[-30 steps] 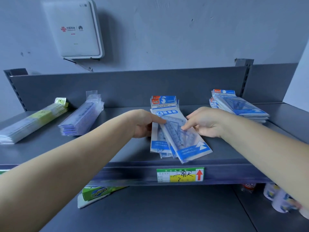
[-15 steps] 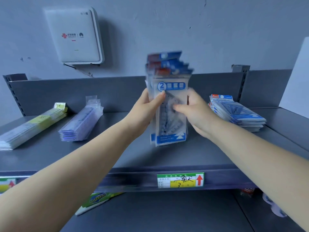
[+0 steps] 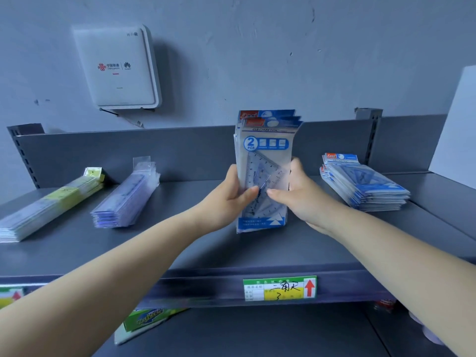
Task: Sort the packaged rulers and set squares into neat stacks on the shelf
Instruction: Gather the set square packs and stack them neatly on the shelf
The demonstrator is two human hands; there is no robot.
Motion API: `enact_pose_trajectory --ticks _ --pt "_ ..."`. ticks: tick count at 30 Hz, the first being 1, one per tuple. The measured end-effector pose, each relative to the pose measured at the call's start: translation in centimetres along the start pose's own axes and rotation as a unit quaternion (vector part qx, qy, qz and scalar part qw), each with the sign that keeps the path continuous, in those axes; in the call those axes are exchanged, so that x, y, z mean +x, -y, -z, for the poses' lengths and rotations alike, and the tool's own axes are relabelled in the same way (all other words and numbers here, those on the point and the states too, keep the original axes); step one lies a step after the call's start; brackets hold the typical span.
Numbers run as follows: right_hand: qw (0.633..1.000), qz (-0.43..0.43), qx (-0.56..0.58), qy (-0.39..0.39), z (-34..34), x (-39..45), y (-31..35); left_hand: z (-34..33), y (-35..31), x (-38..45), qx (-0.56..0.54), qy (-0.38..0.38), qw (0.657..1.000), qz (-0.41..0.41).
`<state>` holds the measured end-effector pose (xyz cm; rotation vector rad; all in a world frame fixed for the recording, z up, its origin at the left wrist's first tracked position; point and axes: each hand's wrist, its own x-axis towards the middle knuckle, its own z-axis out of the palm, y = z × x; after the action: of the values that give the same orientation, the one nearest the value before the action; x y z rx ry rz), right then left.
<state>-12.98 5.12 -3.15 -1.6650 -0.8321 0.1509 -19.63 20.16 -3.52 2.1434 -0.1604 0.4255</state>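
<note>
A bundle of set square packs (image 3: pixel 266 150) in clear plastic with blue and red headers stands upright at the middle of the grey shelf (image 3: pixel 180 243), its lower edge on or just above the surface. My left hand (image 3: pixel 229 194) grips its left side and my right hand (image 3: pixel 296 194) grips its right side, thumbs on the front. A flat stack of the same set square packs (image 3: pixel 365 186) lies at the right. Two stacks of packaged rulers lie at the left: a clear one (image 3: pixel 126 197) and a yellow-labelled one (image 3: pixel 49 204).
The shelf has a grey back panel (image 3: pixel 128 153) and a price label (image 3: pixel 279 288) on its front lip. A white router box (image 3: pixel 116 68) hangs on the wall above. A green-and-white box (image 3: pixel 146 320) lies on the lower shelf.
The loose, fanned set square packs that lay flat on the shelf were gathered by both hands and raised upright into one bundle, then lowered a little toward the shelf.
</note>
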Motion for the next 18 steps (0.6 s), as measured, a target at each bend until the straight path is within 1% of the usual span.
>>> enact_pose_trajectory --ticks 3,6,8,9,13,15,18 --pt "0.999 -0.017 -0.036 0.003 0.5 -0.1 -0.1 0.5 0.2 -0.2 0.063 0.026 0.998 0.001" --pt "0.991 -0.032 -0.132 0.015 1.2 -0.4 -0.3 1.1 0.3 -0.2 0.071 0.048 0.996 0.005" --pt "0.989 -0.034 -0.144 0.007 1.6 -0.3 -0.6 1.3 0.0 0.2 0.072 0.043 0.996 0.01" --pt "0.991 -0.033 -0.132 -0.001 1.9 -0.2 -0.5 1.3 -0.4 0.5 0.059 0.037 0.997 0.015" --pt "0.998 -0.033 -0.036 -0.041 4.3 0.1 0.3 0.4 -2.3 2.2 -0.047 0.029 0.998 0.041" --pt "0.998 -0.041 0.015 -0.055 6.4 -0.1 0.8 -0.8 -3.5 3.5 -0.085 0.021 0.995 0.051" --pt "0.994 -0.055 0.054 -0.079 10.0 -0.1 1.4 -3.4 -5.2 6.0 -0.14 0.026 0.988 0.068"
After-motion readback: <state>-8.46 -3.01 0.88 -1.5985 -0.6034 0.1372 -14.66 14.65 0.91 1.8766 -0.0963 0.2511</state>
